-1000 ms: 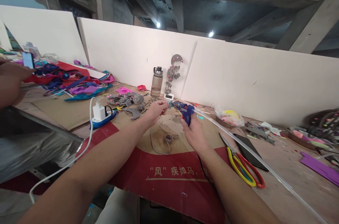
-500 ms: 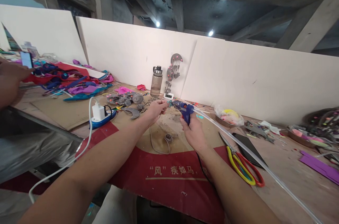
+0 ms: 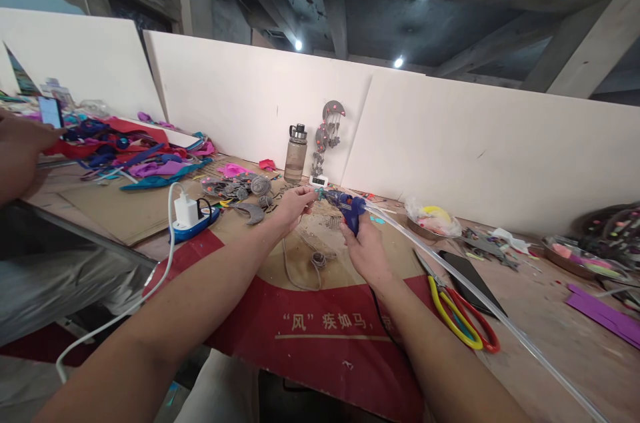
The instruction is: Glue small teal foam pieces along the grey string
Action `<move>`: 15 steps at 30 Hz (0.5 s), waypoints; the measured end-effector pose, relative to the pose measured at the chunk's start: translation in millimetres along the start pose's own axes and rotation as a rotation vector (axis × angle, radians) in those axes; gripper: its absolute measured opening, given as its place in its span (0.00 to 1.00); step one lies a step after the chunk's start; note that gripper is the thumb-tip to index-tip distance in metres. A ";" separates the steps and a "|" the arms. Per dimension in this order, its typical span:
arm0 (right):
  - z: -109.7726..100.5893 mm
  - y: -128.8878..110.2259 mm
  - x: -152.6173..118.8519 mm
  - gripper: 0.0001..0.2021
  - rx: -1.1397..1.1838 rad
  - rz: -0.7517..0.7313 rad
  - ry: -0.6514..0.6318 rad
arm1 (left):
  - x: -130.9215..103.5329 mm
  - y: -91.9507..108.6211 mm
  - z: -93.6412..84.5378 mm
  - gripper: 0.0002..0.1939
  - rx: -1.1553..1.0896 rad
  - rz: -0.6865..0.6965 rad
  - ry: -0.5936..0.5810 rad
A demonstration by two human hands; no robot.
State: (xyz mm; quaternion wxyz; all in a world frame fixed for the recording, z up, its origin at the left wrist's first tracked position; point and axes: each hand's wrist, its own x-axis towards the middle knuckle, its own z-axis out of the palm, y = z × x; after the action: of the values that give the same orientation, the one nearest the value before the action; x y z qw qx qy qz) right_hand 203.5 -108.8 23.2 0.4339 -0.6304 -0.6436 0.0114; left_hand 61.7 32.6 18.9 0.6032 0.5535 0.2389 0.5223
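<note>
My right hand (image 3: 366,246) is wrapped round the handle of a blue glue gun (image 3: 351,207), whose nozzle points left. A long clear glue stick (image 3: 465,296) runs from the gun's back toward the lower right. The fingers of my left hand (image 3: 295,206) pinch a small teal piece (image 3: 319,193) right at the nozzle; whether the two touch is too small to tell. Below both hands, a grey coil with a loose cord (image 3: 319,260) lies on the brown and red sheet (image 3: 330,356).
Yellow and red handled scissors (image 3: 453,309) and a black flat object (image 3: 465,276) lie right. Behind stand a bottle (image 3: 295,156) and a grey moon ornament (image 3: 331,126). Grey felt pieces (image 3: 250,211), a white plug (image 3: 186,211) and another person's hand (image 3: 25,143) are left.
</note>
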 end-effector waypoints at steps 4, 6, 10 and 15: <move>1.5 1.1 0.3 0.19 0.021 -0.002 -0.005 | -0.4 -0.6 0.8 0.17 0.010 -0.004 -0.001; 1.4 1.0 0.3 0.19 0.026 0.007 -0.014 | -1.0 -0.6 1.8 0.17 0.023 -0.001 -0.008; -0.3 -0.8 0.4 0.20 -0.030 0.030 -0.007 | -2.0 0.8 3.0 0.17 0.030 0.013 -0.010; -0.5 -1.6 0.4 0.19 -0.042 0.024 -0.006 | -2.6 3.4 2.6 0.17 0.039 0.029 0.011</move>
State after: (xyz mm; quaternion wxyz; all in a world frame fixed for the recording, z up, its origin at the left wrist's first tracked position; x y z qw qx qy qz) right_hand 202.6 -109.0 24.7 0.4182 -0.6470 -0.6376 0.0049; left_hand 61.8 28.7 22.0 0.5835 0.5657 0.2441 0.5291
